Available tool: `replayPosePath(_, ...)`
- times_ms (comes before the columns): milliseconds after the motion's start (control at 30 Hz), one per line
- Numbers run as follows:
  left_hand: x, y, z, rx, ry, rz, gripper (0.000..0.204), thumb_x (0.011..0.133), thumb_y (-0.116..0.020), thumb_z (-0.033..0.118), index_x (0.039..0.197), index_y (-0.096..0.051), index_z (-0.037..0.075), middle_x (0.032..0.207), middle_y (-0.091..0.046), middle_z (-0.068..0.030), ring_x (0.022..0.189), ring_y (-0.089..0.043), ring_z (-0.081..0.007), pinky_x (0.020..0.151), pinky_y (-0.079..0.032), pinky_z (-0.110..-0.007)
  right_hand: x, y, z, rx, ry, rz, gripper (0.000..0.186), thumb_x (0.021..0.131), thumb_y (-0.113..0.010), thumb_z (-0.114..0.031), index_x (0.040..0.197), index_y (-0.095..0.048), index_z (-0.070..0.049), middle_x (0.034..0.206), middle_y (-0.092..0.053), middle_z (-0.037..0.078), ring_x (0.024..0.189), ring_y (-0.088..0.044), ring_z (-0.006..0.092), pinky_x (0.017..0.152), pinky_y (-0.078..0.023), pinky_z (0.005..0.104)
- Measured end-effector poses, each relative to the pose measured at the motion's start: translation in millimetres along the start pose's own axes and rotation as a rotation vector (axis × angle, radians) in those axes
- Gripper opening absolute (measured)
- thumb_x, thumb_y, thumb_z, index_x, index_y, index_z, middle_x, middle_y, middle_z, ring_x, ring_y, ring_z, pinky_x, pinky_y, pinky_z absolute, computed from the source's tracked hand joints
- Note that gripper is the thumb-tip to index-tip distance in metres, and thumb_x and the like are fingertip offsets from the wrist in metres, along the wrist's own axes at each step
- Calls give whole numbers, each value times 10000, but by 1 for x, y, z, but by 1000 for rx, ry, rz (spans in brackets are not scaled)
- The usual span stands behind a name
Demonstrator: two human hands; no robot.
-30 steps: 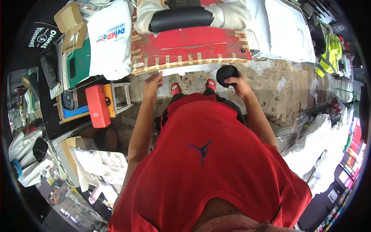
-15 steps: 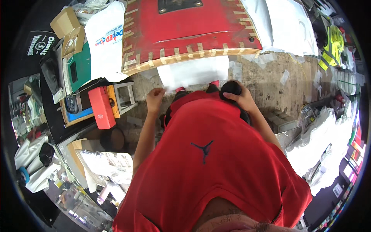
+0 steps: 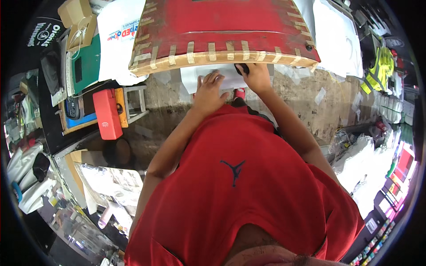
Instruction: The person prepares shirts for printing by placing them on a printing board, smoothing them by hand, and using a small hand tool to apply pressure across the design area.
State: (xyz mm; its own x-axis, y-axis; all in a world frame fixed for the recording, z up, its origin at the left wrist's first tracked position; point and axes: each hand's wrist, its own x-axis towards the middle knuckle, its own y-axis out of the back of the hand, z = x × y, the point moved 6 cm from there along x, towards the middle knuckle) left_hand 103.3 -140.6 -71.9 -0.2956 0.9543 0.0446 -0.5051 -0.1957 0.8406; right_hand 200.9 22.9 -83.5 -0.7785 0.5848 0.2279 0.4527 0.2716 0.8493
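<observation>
My left hand [image 3: 210,92] reaches over a white sheet [image 3: 190,77], fingers partly spread and nothing visible in them. I cannot tell whether the fingertips press on it. Close by, my right hand [image 3: 258,78] grips a rounded black object [image 3: 242,68] at the sheet's right part; its kind is not clear. Directly above both hands sits a large red panel [image 3: 222,22] in a frame, its front edge [image 3: 204,57] lined with short strips of tan tape. That edge overhangs the far part of the sheet and hides it.
White sheets flank the panel at left [image 3: 116,26] and right [image 3: 339,40]. A red case [image 3: 107,114] lies on a small wooden stand at left. A yellow safety vest [image 3: 379,66] hangs at right, above clear plastic bags [image 3: 355,155]. The floor [image 3: 306,95] is worn and patched.
Both hands have moved forward and inward over the white sheet, the right one carrying the black object from near my body. The left fingers have gone from a loose pinch to spread.
</observation>
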Motion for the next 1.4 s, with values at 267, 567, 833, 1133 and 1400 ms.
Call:
replayPosePath(267,7,-1,-12,-26,55,-218,617,841,-727,330,1341,-536,24,1504,-453,-160,1422,-396,-288,1154,-300,-558,50,-28,45,-482,169,105,428,802,-698,-151,1222,-649,-84,1148,-664,180,1123,-588,439,1017,-421,585)
replayPosePath(567,18,7,-14,-32,64,-283,619,851,-731,351,1331,-543,7,1444,-520,-184,1375,-453,-321,1151,-332,-476,24,-8,30,-288,88,-109,508,820,-638,-182,1321,-593,-105,1304,-593,221,1293,-460,437,1103,-297,590)
replayPosePath(833,26,10,-13,-54,79,-368,545,864,-706,327,1278,-577,-3,1431,-528,-189,1360,-462,-340,1155,-331,-474,75,-18,70,-118,-162,-329,363,861,-659,-241,1201,-655,-113,1246,-628,188,1185,-559,413,1013,-445,491)
replayPosePath(1133,26,12,-22,-188,-17,-293,515,849,-720,281,1265,-596,3,1419,-537,-187,1372,-443,-315,1158,-340,-415,80,1,70,-301,19,-286,268,834,-687,-226,1082,-723,-129,1100,-699,157,1048,-642,367,920,-501,466)
replayPosePath(1400,23,20,-30,-163,49,-364,545,865,-705,290,1313,-568,11,1479,-487,-168,1346,-466,-338,1138,-369,-413,55,28,37,-117,129,-191,355,753,-781,-143,1099,-705,-137,1163,-633,161,1062,-614,380,924,-514,468)
